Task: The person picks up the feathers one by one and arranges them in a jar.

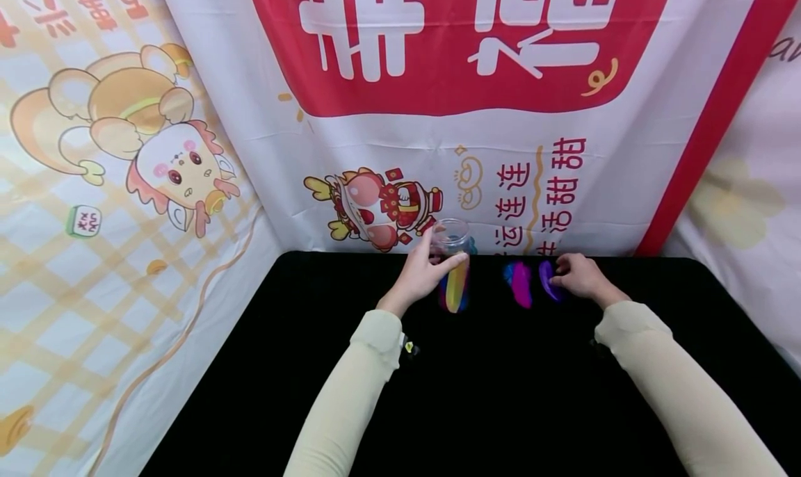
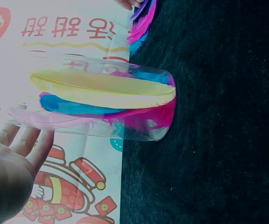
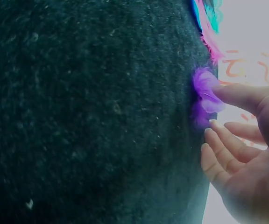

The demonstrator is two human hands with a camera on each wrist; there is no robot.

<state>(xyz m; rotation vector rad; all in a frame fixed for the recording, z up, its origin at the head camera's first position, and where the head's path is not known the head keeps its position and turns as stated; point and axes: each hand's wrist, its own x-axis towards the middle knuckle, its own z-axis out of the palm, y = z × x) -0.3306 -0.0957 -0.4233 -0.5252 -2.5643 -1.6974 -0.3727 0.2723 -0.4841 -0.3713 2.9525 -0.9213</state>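
Note:
My left hand grips a clear jar near its rim, with the thumb on one side and fingers on the other. The jar stands at the table's back edge. Inside it are a yellow feather, a blue feather and pink ones. At the right, my right hand holds a purple feather between thumb and fingers, close to the table's back edge. Beside that feather, on the jar's side, lie a pink feather and a blue feather.
A black cloth covers the table. Directly behind its back edge hangs a printed white and red curtain. Another patterned cloth hangs along the left side.

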